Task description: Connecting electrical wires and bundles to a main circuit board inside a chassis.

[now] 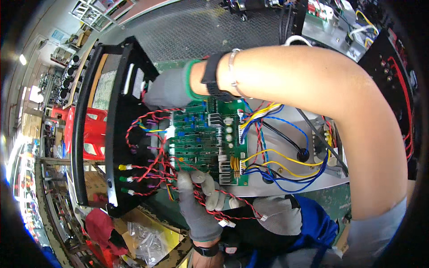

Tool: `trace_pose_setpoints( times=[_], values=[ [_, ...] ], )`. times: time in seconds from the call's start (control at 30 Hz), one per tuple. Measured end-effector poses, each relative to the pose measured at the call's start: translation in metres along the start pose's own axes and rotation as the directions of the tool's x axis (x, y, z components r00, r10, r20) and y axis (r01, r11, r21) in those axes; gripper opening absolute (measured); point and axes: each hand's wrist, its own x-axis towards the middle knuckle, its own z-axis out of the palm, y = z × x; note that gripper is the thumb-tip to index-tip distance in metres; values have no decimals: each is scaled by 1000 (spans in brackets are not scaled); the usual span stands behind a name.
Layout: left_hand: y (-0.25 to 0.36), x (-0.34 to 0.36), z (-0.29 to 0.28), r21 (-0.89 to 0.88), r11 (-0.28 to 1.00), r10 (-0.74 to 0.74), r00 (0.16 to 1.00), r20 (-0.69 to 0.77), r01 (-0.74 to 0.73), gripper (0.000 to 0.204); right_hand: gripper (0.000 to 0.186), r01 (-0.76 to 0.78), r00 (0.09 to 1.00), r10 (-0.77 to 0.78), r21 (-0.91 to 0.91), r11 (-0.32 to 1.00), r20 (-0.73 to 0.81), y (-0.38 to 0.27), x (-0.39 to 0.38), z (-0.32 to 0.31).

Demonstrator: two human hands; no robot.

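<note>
Head camera: left hand (200,207) grips red wires (199,196) by one board (196,143); right hand's (170,87) grip unclear.

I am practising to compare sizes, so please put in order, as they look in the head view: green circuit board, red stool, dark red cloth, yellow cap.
1. Green circuit board: largest.
2. Red stool and dark red cloth: too alike to rank; both partly hidden.
3. Yellow cap: smallest.

an electronics workshop, shown by the wired circuit board (201,145) and cluttered shelving (58,160).
</note>
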Motion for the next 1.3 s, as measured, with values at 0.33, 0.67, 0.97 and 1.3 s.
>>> trace_pose_setpoints(
  times=[0.33,0.67,0.97,1.3],
  values=[
    [-4,1,1,-48,998,-22,997,75,26,33,30,-114,988,101,105,988,119,-14,-11,-16],
    [0,0,8,126,992,-6,998,-60,14,34,28,-67,996,69,52,996,-53,-4,9,-1],
    [-2,2,6,256,967,43,996,-76,-22,39,32,-59,996,61,33,998,-68,-10,-2,2],
    [-1,4,1,242,970,0,996,-85,21,43,28,-21,994,13,-70,997,-110,-3,-2,7]
  ],
)
